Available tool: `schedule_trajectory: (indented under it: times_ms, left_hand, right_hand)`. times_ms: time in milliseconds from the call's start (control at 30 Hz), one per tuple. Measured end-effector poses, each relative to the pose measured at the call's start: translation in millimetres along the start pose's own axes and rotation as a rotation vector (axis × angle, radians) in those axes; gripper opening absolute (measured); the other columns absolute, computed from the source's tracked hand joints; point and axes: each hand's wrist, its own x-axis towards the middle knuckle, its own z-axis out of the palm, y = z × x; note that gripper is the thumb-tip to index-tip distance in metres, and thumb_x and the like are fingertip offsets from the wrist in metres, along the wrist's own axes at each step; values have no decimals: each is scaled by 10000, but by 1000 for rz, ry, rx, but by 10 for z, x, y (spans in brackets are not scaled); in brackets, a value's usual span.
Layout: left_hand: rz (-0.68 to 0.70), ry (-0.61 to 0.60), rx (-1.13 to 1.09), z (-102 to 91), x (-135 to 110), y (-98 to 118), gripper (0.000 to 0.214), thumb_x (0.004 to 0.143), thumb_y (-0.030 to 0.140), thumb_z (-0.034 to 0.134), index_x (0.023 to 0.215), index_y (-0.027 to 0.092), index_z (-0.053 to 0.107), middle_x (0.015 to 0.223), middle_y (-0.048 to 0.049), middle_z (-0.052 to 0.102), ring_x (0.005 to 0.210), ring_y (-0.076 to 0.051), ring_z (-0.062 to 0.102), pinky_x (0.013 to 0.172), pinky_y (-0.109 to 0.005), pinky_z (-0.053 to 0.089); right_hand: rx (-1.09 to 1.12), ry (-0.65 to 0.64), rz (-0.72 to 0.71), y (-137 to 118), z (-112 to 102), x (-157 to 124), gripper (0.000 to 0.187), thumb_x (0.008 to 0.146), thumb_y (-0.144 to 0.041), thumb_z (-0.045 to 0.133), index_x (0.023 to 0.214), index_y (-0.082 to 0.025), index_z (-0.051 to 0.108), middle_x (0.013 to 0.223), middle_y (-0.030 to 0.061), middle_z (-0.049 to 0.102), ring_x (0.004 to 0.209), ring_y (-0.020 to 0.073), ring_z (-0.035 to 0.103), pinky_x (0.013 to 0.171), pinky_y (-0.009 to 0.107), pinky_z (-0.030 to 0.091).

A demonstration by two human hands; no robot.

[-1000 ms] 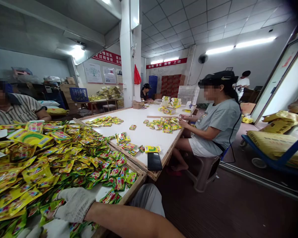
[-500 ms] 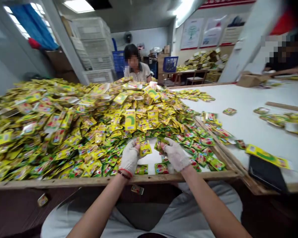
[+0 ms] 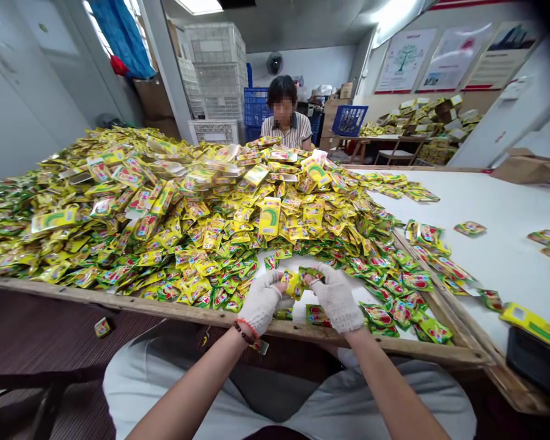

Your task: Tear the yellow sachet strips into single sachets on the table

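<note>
At the near edge of a wood-rimmed counter [image 3: 132, 304], a seated worker in pale gloves with bare fingertips brings two small packets together above a white patch of surface. The left hand [image 3: 262, 300], a beaded bracelet [image 3: 242, 333] at its wrist, pinches a yellow packet [image 3: 293, 284] between thumb and fingers; the right hand [image 3: 341, 299] closes its fingers on a green packet [image 3: 309, 274], the two packets meeting between the hands. A light pinch near the outer edges looks best here, firm enough to hold slick film without squashing what is inside, with the printed faces free of the thumbs. Both wrists sit low, just inside the rim, a sensible place for short, even movements.

Just below, a loose packet [image 3: 317, 315] lies close to the right hand, where a trailing glove cuff could nudge it toward the edge. Beyond the fingertips rises a broad heap [image 3: 211, 226] of yellow and green packets, its slope likely to slide if an elbow or knuckle catches it; a shallow, top-layer pick seems safer than digging. A yellow box [image 3: 269, 216] leans on that slope. Farther back sits a co-worker [image 3: 285, 129] in stripes, near stacked white crates [image 3: 217, 73].
</note>
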Motion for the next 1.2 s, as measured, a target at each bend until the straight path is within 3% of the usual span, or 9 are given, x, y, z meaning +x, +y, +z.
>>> schedule_trajectory:
  times_ms: [100, 367, 433, 567, 700, 767, 833, 1000, 1200]
  left_hand:
    - [88, 102, -118, 83, -31, -28, 399, 619, 343, 794, 896, 164, 570, 866, -27, 644, 735, -141, 643, 670, -272, 560]
    - [157, 120, -275, 210, 1, -143, 486, 534, 273, 842, 871, 178, 505, 831, -4, 634, 747, -133, 633, 744, -278, 525]
    - [185, 107, -226, 200, 40, -152, 461, 566, 295, 819, 881, 188, 499, 830, 0, 621, 738, -134, 619, 734, -284, 516]
    - [412, 52, 362, 134, 229, 70, 283, 758, 423, 652, 871, 180, 560, 837, -31, 587, 757, -153, 577, 735, -295, 487]
    - [759, 391, 1010, 70, 675, 596, 422, 763, 471, 633, 1063, 184, 560, 1088, -105, 536, 1048, -253, 520, 940, -373, 407]
    - [706, 567, 1154, 39, 939, 826, 666, 673, 475, 715, 1208, 161, 475, 1200, -153, 482, 1142, -303, 468, 982, -407, 372]
    - [589, 603, 1213, 2, 1136, 964, 792, 595, 414, 773, 1258, 157, 424, 1218, -167, 479, 1154, -323, 461, 976, -418, 371]
    - [422, 317, 864, -122, 1011, 909, 574, 627, 314, 675, 1162, 206, 497, 991, -86, 599, 926, -245, 580, 828, -358, 455]
    - [-115, -460, 208, -153, 227, 554, 601, 561, 286, 562, 1158, 233, 520, 986, -89, 636, 652, -200, 627, 566, -309, 482]
  right_hand:
    - [-1, 25, 53, -63, 45, -53, 326, 790, -408, 562, 1011, -170, 595, 559, -27, 567, 472, 137, 516, 468, 247, 393]
    - [-42, 152, 20, -69, 215, -99, 421, 726, -418, 609, 1052, -155, 573, 825, 75, 663, 695, 201, 607, 631, 318, 490]
    - [55, 85, 3, -23, 236, -61, 410, 764, -411, 561, 1087, -159, 563, 852, 75, 665, 724, 197, 616, 673, 329, 506]
    - [391, -70, 52, 84, 230, 90, 336, 795, -435, 512, 985, -167, 583, 824, 60, 664, 661, 171, 617, 605, 307, 523]
    - [495, 51, 158, 178, 223, 195, 356, 748, -417, 562, 1011, -177, 547, 726, 24, 644, 513, 146, 579, 439, 252, 445]
    - [473, 64, 184, 210, 246, 189, 342, 716, -410, 582, 969, -182, 547, 684, 15, 634, 459, 142, 557, 392, 243, 402]
    - [440, 64, 166, 224, 262, 154, 318, 697, -407, 588, 924, -187, 556, 674, 15, 636, 440, 141, 546, 387, 249, 401]
    - [279, 144, 38, 173, 93, 38, 289, 723, -374, 556, 922, -177, 630, 613, 11, 613, 504, 152, 523, 468, 271, 431]
    - [369, -37, -93, -2, -249, 50, 421, 789, -312, 535, 1184, -193, 623, 1052, 66, 672, 856, 180, 592, 705, 290, 480]
